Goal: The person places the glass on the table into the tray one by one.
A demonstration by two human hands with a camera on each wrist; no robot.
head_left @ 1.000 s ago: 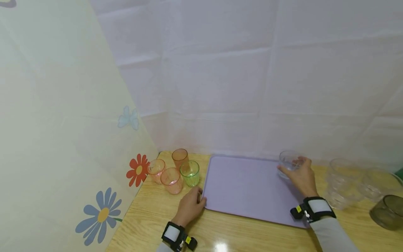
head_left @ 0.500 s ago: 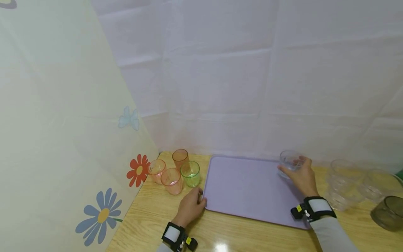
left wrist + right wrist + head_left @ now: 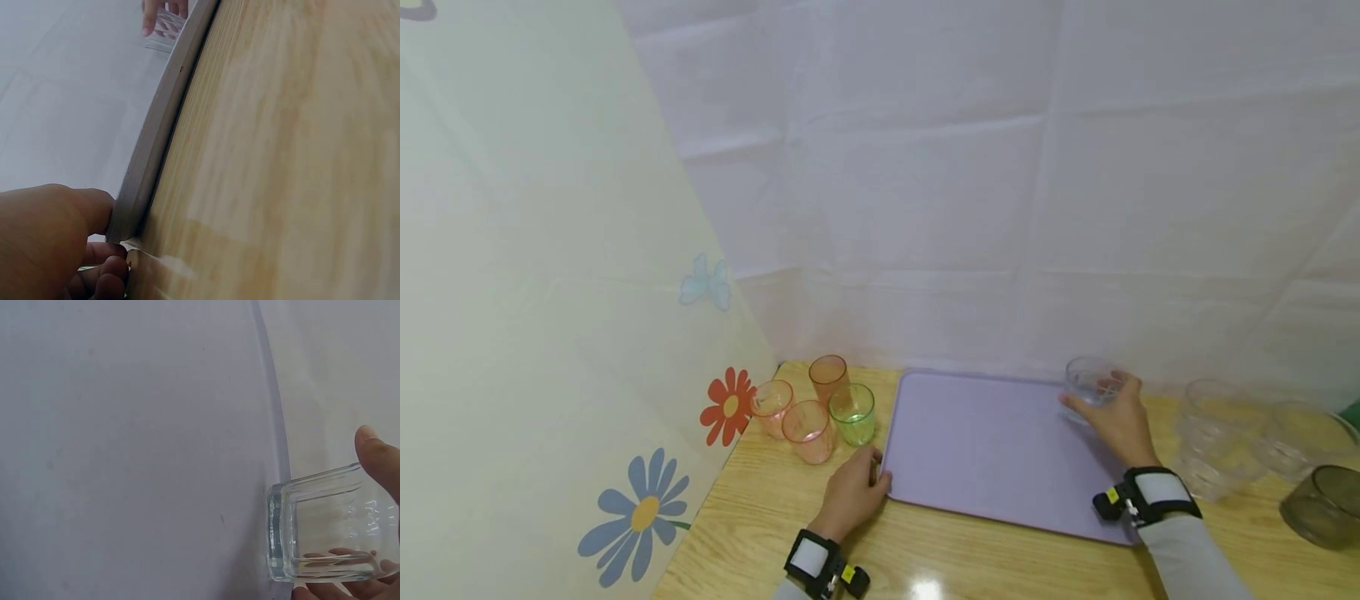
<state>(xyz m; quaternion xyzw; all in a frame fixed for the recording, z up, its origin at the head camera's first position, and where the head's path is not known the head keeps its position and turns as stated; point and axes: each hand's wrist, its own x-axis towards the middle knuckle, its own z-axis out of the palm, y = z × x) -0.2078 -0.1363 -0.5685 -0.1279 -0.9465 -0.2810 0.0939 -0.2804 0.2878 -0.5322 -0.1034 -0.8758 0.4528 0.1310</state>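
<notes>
A lilac tray [image 3: 981, 450] lies flat on the wooden table. My left hand [image 3: 852, 493] pinches its near left corner; in the left wrist view the thumb [image 3: 94, 209] is on the rim, with curled fingers below it. At the tray's far right corner, my right hand [image 3: 1120, 423] holds a clear glass [image 3: 1082, 385] upright, thumb on one side and fingers on the other. In the right wrist view, the thick base of the glass [image 3: 322, 528] appears to touch the tray, close to the rim. Part of the glass is hidden by the hand.
Left of the tray stand two pinkish tumblers [image 3: 808, 433], a darker orange tumbler [image 3: 829, 377] and a green tumbler [image 3: 854, 417]. To the right are several clear glasses [image 3: 1213, 442] and a smoky brown glass [image 3: 1326, 507]. A white cloth [image 3: 917, 208] hangs behind.
</notes>
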